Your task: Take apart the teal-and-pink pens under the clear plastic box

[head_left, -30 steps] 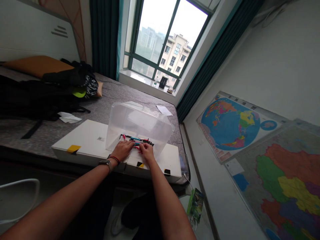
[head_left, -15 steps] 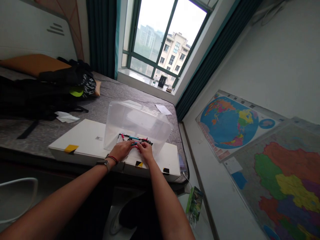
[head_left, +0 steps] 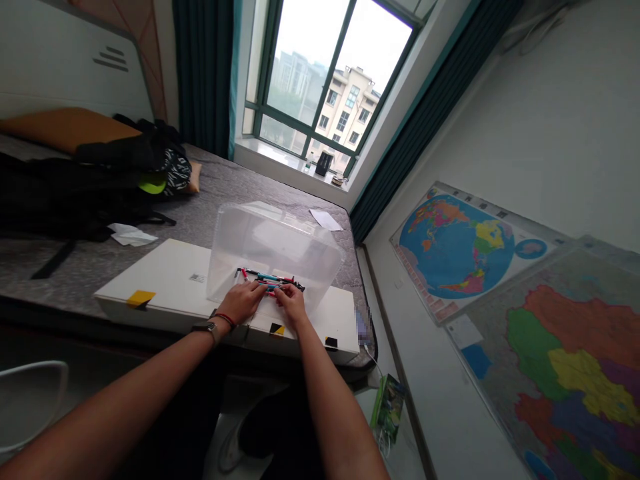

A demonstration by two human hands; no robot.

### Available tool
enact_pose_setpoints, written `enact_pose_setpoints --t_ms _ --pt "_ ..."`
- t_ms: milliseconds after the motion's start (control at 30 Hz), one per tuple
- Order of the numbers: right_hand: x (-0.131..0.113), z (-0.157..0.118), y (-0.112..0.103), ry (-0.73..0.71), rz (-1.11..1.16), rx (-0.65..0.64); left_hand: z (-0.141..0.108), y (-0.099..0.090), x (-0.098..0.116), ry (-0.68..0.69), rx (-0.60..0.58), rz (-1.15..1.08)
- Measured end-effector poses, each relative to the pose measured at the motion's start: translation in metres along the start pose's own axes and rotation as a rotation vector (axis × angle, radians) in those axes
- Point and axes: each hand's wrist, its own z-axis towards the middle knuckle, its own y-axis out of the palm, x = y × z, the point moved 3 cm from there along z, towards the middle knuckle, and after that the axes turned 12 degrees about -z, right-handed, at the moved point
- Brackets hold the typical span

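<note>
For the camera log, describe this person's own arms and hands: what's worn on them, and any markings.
Both forearms are bare, with no sleeves, gloves or cables. The left arm wears a dark wristwatch, with a thin red cord bracelet beside it, nearer the left hand. The right arm and right hand show no watch or band.

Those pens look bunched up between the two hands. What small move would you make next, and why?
I'd probably ease one pen out of the bunch. The left hand and right hand are both at the colored pens, which lie close together on a white panel, near a clear plastic box.
</note>
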Motion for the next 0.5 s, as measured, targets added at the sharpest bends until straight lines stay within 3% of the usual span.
enact_pose_setpoints --t_ms 233,500 --pt "0.0041 0.0008 -0.0003 -0.007 -0.013 0.001 -0.0029 0.0052 -0.0023 -0.108 -0.059 -0.030" --pt "0.0039 0.0011 -0.0009 -0.018 -0.020 0.006 0.0006 -0.0011 0.0016 0.000 -0.008 0.001"
